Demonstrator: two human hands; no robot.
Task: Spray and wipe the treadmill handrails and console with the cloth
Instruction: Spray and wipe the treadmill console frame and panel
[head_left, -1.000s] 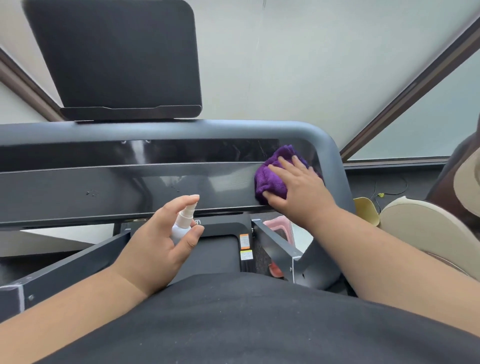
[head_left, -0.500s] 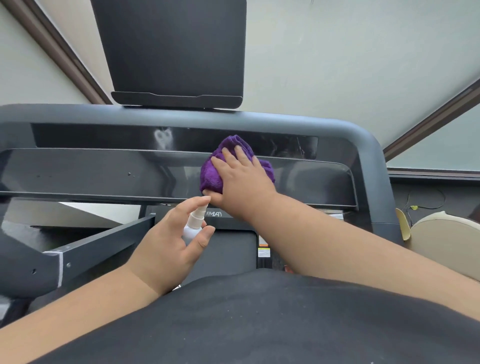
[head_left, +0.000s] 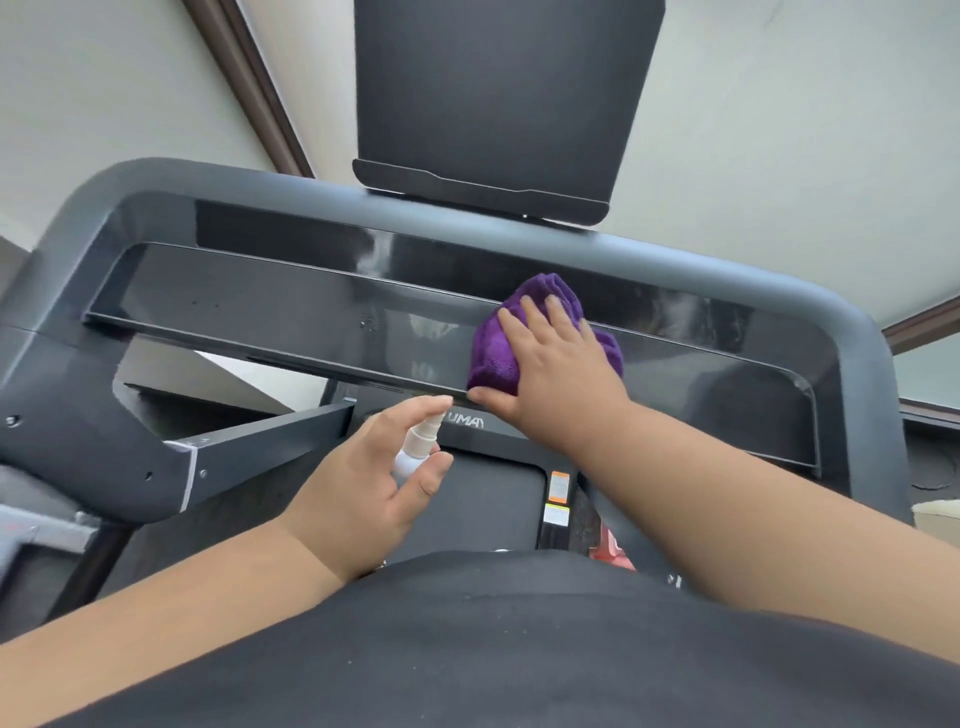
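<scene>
A glossy black treadmill console (head_left: 270, 317) runs across the view inside a grey curved handrail frame (head_left: 779, 275). My right hand (head_left: 558, 364) presses a folded purple cloth (head_left: 496, 348) flat against the console's middle, fingers spread over it. Below and to the left, my left hand (head_left: 374, 488) holds a small white spray bottle (head_left: 415, 447) upright, index finger resting on its nozzle. A few spray droplets sit on the console left of the cloth.
A black tablet holder (head_left: 498, 104) rises behind the console. The left side handrail arm (head_left: 104, 441) angles toward me. The running belt (head_left: 493, 504) with warning stickers lies below. A pale wall and brown trim stand beyond.
The cloth and my right hand have slid leftward along the console, from its right end to its middle. The view has swung left and tilted. My left hand still holds the bottle.
</scene>
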